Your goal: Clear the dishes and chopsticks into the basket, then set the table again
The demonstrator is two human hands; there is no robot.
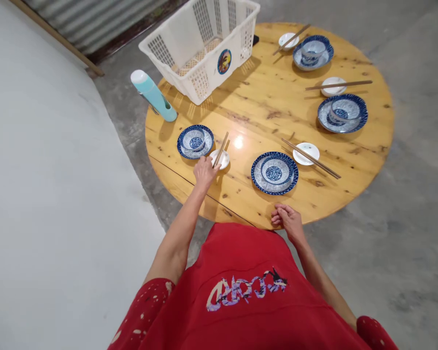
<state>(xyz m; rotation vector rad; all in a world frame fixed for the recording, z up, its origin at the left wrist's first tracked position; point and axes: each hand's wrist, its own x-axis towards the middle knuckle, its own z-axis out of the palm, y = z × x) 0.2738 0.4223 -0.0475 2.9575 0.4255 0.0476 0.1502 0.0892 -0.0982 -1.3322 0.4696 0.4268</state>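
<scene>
My left hand pinches the near end of a pair of chopsticks, which slant over a small white dish. Just behind that hand, a clear-looking patterned bowl sits on a blue-rimmed plate. At the table's near edge, my right hand is loosely curled and holds nothing. Closest to it is another blue-rimmed plate with a bowl on it. To the right of this plate, chopsticks lie across a white dish.
The round wooden table also carries two more settings along its right side, with plates, bowls, dishes and chopsticks. A white plastic basket stands at the back left. Near it is a light-blue flask-like object. A white wall rises left.
</scene>
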